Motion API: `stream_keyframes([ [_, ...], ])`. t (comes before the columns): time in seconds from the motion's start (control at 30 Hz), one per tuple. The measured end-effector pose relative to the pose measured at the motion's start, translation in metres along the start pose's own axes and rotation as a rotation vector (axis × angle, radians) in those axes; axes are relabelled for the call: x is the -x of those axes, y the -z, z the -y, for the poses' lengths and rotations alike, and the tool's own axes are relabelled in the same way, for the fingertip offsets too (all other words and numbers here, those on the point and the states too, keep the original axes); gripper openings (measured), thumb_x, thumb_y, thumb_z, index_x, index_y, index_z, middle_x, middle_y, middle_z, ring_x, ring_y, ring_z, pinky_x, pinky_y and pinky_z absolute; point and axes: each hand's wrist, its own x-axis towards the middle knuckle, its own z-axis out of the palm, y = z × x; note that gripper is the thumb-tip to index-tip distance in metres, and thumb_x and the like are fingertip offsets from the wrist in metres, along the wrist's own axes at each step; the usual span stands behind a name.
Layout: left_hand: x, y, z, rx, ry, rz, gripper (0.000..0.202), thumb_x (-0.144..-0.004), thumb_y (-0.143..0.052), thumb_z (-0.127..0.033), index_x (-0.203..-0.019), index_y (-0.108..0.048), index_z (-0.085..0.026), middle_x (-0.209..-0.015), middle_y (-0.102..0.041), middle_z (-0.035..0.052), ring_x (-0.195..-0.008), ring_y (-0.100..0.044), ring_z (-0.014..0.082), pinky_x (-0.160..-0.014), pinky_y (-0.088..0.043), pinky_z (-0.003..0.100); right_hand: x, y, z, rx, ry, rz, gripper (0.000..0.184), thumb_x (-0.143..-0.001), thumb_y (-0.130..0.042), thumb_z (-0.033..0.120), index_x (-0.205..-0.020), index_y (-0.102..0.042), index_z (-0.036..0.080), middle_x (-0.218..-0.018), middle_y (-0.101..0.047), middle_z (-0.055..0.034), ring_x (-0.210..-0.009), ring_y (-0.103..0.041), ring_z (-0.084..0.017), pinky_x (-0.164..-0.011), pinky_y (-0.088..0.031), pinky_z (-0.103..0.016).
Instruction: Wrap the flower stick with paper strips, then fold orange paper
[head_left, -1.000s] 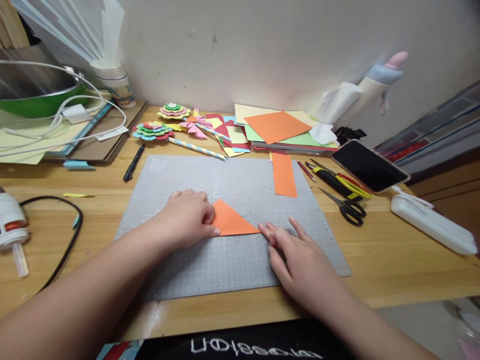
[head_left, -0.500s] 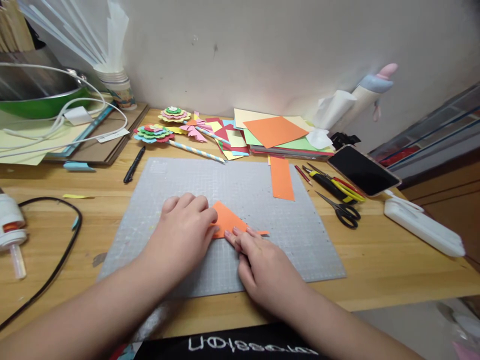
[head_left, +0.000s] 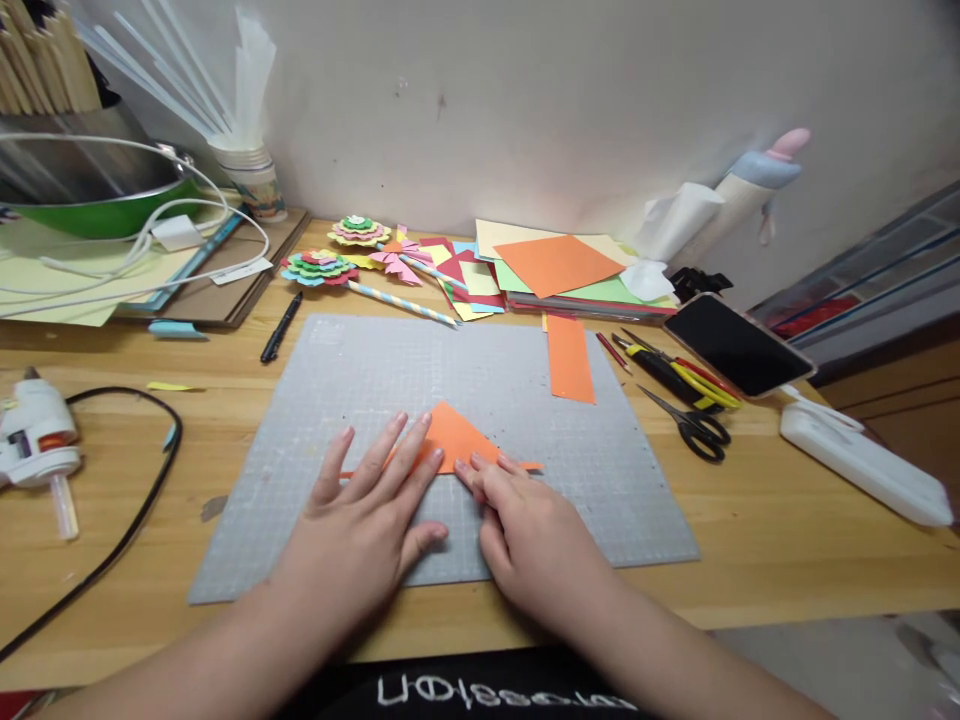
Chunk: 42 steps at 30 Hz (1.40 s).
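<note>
A folded orange paper (head_left: pixel 454 430) lies on the grey cutting mat (head_left: pixel 450 360), its peak pointing away from me and thin ends reaching out to both sides. My left hand (head_left: pixel 371 510) rests on the left half of the paper, open, with fingers spread. On the right half, my right hand (head_left: pixel 532 525) presses the near edge with its fingertips; those fingers are bent and slightly apart, not gripping. An orange paper strip (head_left: pixel 571 360) lies at the mat's upper right.
Scissors (head_left: pixel 697 425), pliers (head_left: pixel 675 375) and a phone (head_left: pixel 739 345) lie to the right. On the left are a glue gun (head_left: pixel 41 430) with a black cord and a black pen (head_left: pixel 282 328). Paper flowers (head_left: pixel 319 268) and stacked colored paper (head_left: pixel 555 265) line the wall.
My left hand has opened from bent fingers into a spread, flatter pose on the paper. The right hand stays pressed at the near edge. The view has shifted slightly.
</note>
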Motion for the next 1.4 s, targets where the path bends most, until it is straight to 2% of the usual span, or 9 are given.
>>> stream_keyframes([
  [0.37,0.023,0.01,0.031,0.018,0.182,-0.013,0.042,-0.094,-0.035,-0.048,-0.126,-0.058,-0.033,-0.151,-0.03,0.0095,-0.139,-0.03,0.0262,-0.114,-0.006,0.052,-0.001,-0.001,-0.002,-0.002,0.003,-0.022,0.05,-0.076,-0.036,0.005,-0.12,-0.058,0.008,-0.117,-0.067,-0.0135,-0.114,-0.059,-0.025,-0.1,-0.047,-0.045],
  [0.53,0.034,0.01,0.043,-0.046,0.148,-0.019,0.042,-0.095,-0.034,-0.039,-0.127,-0.058,-0.027,-0.149,-0.035,0.0149,-0.138,-0.031,0.0297,-0.112,-0.007,0.057,-0.002,-0.002,-0.003,0.008,0.022,-0.041,0.048,-0.076,-0.036,0.006,-0.118,-0.058,0.008,-0.115,-0.067,-0.0141,-0.112,-0.061,-0.025,-0.098,-0.048,-0.046],
  [0.7,0.025,0.013,0.036,-0.088,0.166,-0.029,0.056,-0.091,-0.039,-0.04,-0.132,-0.048,-0.004,-0.146,-0.034,0.0275,-0.138,-0.026,0.0386,-0.11,-0.01,0.062,-0.006,0.0,-0.003,0.028,0.054,-0.039,0.042,-0.078,-0.039,0.007,-0.116,-0.057,0.011,-0.112,-0.068,-0.0125,-0.105,-0.063,-0.026,-0.092,-0.049,-0.046],
  [0.9,-0.012,0.02,0.017,0.042,0.099,0.046,0.015,-0.088,-0.051,-0.026,-0.095,-0.064,-0.023,-0.108,-0.064,0.0079,-0.106,-0.052,0.0292,-0.095,-0.033,0.05,-0.016,0.01,-0.003,-0.055,-0.036,0.014,0.012,-0.081,-0.045,0.011,-0.081,-0.053,0.021,-0.075,-0.066,-0.0039,-0.071,-0.063,-0.021,-0.063,-0.049,-0.036],
  [1.0,-0.027,0.018,0.017,0.043,0.009,0.151,0.019,-0.091,-0.045,-0.019,-0.078,-0.06,-0.02,-0.085,-0.064,0.0043,-0.088,-0.054,0.0245,-0.082,-0.036,0.043,-0.016,0.014,-0.007,-0.245,-0.055,-0.057,0.012,-0.083,-0.046,0.011,-0.082,-0.048,0.023,-0.085,-0.066,-0.0022,-0.081,-0.064,-0.019,-0.07,-0.049,-0.033],
  [1.07,-0.033,0.019,0.02,0.063,-0.019,0.18,0.023,-0.092,-0.043,-0.02,-0.076,-0.059,-0.019,-0.081,-0.064,0.0049,-0.086,-0.052,0.0246,-0.079,-0.035,0.042,-0.015,0.016,-0.01,-0.37,-0.071,-0.255,0.015,-0.084,-0.048,0.011,-0.093,-0.048,0.024,-0.104,-0.064,-0.0046,-0.101,-0.061,-0.02,-0.084,-0.047,-0.037],
  [1.23,-0.042,0.036,0.025,0.528,0.268,0.158,0.016,-0.087,-0.05,-0.032,-0.083,-0.061,-0.021,-0.083,-0.063,0.0021,-0.084,-0.052,0.0219,-0.08,-0.035,0.041,-0.013,0.024,-0.007,-0.543,-0.076,-0.961,0.029,-0.08,-0.056,0.011,-0.103,-0.044,0.026,-0.122,-0.049,-0.0081,-0.116,-0.049,-0.024,-0.099,-0.036,-0.049],
  [1.3,-0.046,0.042,0.021,0.859,0.441,0.183,0.018,-0.085,-0.051,-0.037,-0.083,-0.06,-0.021,-0.079,-0.06,0.0006,-0.073,-0.051,0.0172,-0.072,-0.038,0.035,-0.014,0.026,-0.002,-0.546,-0.079,-0.911,0.023,-0.081,-0.056,0.012,-0.098,-0.047,0.025,-0.109,-0.05,-0.006,-0.104,-0.052,-0.022,-0.092,-0.042,-0.045],
  [1.4,-0.052,0.042,0.009,1.338,0.621,0.218,0.021,-0.082,-0.055,-0.04,-0.084,-0.056,-0.019,-0.07,-0.055,-0.0024,-0.059,-0.047,0.0111,-0.057,-0.039,0.026,-0.018,0.026,0.01,-0.519,-0.068,-0.542,0.018,-0.085,-0.053,0.016,-0.101,-0.051,0.024,-0.099,-0.053,-0.0042,-0.09,-0.054,-0.019,-0.078,-0.047,-0.036],
])
